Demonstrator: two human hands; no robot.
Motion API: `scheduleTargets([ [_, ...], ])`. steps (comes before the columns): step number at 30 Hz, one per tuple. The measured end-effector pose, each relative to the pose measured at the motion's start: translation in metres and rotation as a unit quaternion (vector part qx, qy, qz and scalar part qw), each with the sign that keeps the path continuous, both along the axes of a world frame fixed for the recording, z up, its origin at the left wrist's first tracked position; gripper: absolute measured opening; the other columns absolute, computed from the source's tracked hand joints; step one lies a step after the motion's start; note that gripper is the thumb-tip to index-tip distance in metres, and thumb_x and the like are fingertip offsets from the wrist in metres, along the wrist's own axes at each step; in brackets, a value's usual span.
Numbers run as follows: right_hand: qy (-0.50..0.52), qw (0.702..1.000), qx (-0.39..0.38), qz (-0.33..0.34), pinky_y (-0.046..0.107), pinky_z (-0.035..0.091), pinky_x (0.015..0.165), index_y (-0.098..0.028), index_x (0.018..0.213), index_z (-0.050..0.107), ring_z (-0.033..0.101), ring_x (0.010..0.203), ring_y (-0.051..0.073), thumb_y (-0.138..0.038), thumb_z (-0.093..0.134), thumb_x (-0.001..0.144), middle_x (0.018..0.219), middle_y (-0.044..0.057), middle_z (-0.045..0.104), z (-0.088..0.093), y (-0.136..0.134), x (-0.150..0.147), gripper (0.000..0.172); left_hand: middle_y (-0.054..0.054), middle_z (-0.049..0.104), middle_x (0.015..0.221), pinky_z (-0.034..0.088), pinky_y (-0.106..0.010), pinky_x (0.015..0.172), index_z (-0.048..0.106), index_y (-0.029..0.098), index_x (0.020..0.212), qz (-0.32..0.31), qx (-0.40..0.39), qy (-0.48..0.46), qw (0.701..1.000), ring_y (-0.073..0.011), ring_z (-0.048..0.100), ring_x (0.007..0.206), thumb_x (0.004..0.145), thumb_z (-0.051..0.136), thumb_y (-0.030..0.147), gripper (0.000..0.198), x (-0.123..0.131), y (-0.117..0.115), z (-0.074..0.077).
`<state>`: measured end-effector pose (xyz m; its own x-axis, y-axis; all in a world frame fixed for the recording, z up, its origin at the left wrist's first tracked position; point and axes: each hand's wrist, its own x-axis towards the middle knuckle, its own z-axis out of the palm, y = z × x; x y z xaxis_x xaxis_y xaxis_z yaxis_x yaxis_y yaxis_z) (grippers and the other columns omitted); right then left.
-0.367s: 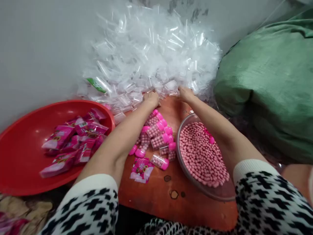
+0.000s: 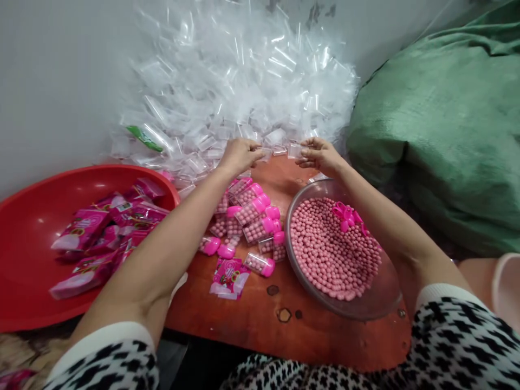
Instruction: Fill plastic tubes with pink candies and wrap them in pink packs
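My left hand (image 2: 240, 155) is at the near edge of a pile of clear plastic bottles (image 2: 244, 81), fingers closed on one small clear bottle (image 2: 265, 154). Opposite it, my right hand (image 2: 320, 155) pinches another clear bottle (image 2: 294, 150) by its end. Both bottles look uncapped and without candy. Below my left hand lie several filled bottles (image 2: 254, 227) with pink caps. A bowl (image 2: 290, 246) of pink candy balls (image 2: 333, 249) stands under my right forearm, with pink plastic pieces (image 2: 346, 215) on top.
A large red basin (image 2: 28, 260) of pink packets (image 2: 87, 230) stands at left. Flat pink wrappers (image 2: 229, 278) lie on the orange-brown table (image 2: 227, 325). A bulky green sack (image 2: 439, 124) fills the right side. One green packet (image 2: 144, 138) lies among the bottles.
Both hands have drawn back from the pile, each now with a clear bottle in its fingers. The pink pieces in the bowl show more fully. The view has shifted slightly.
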<state>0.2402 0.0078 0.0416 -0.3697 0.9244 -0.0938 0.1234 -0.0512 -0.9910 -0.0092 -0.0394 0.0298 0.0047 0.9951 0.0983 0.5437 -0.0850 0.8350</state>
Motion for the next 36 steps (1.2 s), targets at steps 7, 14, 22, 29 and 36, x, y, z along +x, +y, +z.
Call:
scheduleTargets([
  [7,0.022,0.990,0.131,0.056,0.026,0.053,0.070,-0.018,0.085,0.062,0.061,0.079,0.014,-0.045,0.089,0.059,0.090,0.001,0.066,0.031,-0.100,0.022,0.046,-0.003,0.066,0.063,0.055,-0.026,0.056,0.072,0.010,0.081,-0.097,-0.032,-0.222,0.970,-0.0118,0.061,0.052,0.074,0.072,0.031,0.022,0.058,-0.084,0.037],
  [14,-0.174,0.952,0.216,0.132,0.031,0.049,0.072,-0.017,0.092,0.056,0.062,0.082,0.018,-0.038,0.084,0.064,0.095,0.004,0.066,0.045,-0.162,0.069,0.045,-0.004,0.076,0.088,0.058,-0.029,0.067,0.077,0.013,0.096,-0.175,-0.021,-0.182,0.967,-0.0148,0.067,0.066,0.077,0.069,0.033,0.029,0.108,-0.132,0.039],
  [22,-0.594,0.711,0.281,0.250,0.034,0.044,0.079,-0.011,0.104,0.063,0.064,0.089,0.025,-0.017,0.053,0.090,0.093,0.015,0.070,0.011,-0.210,0.115,0.018,-0.006,0.076,0.106,0.057,-0.035,0.087,0.075,0.018,0.109,-0.187,0.002,-0.108,0.976,-0.0229,0.070,0.096,0.077,0.070,0.031,0.035,0.120,-0.154,0.006],
  [29,-0.455,0.793,0.230,0.334,0.034,0.048,0.081,-0.012,0.101,0.057,0.059,0.086,0.020,-0.003,0.051,0.081,0.096,0.011,0.066,-0.031,-0.215,0.061,0.022,-0.005,0.074,0.093,0.060,-0.033,0.075,0.073,0.014,0.101,-0.112,-0.023,-0.224,0.968,-0.0169,0.069,0.076,0.076,0.068,0.033,0.031,0.112,-0.152,-0.003],
  [36,-0.027,0.990,-0.009,0.141,0.034,0.055,0.084,-0.021,0.095,0.054,0.061,0.084,0.015,-0.028,0.078,0.070,0.088,-0.002,0.063,-0.019,-0.212,0.079,0.035,-0.003,0.070,0.083,0.056,-0.029,0.070,0.069,0.016,0.088,-0.126,0.017,-0.156,0.979,-0.0161,0.066,0.074,0.078,0.064,0.031,0.019,0.110,-0.169,0.009],
])
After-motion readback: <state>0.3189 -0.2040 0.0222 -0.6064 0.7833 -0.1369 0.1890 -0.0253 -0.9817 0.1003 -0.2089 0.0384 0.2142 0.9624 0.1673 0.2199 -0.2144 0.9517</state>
